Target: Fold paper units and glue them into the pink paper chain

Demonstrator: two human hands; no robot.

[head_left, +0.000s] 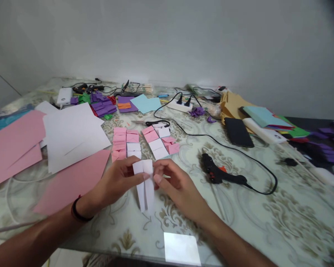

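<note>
A folded strip of white paper [145,189] stands upright over the table, its two long flaps meeting near the middle. My left hand [122,177] pinches it between thumb and fingers at its left side. At the right edge is my right hand [174,181], fingers curled and thumb close against the paper; whether it grips the edge or only touches it I cannot tell. Just beyond my hands lie folded pink and white paper pieces [126,142] and a second such group [160,142]. A bright white rectangle [182,248] shows at the table's front edge.
A black glue gun [221,172] lies to the right, its cord looping back to a white power strip [179,105]. Scissors [157,122] rest behind the folded pieces. White sheets [75,133] and pink sheets [72,185] spread leftward. A dark phone-like slab [238,132] lies right.
</note>
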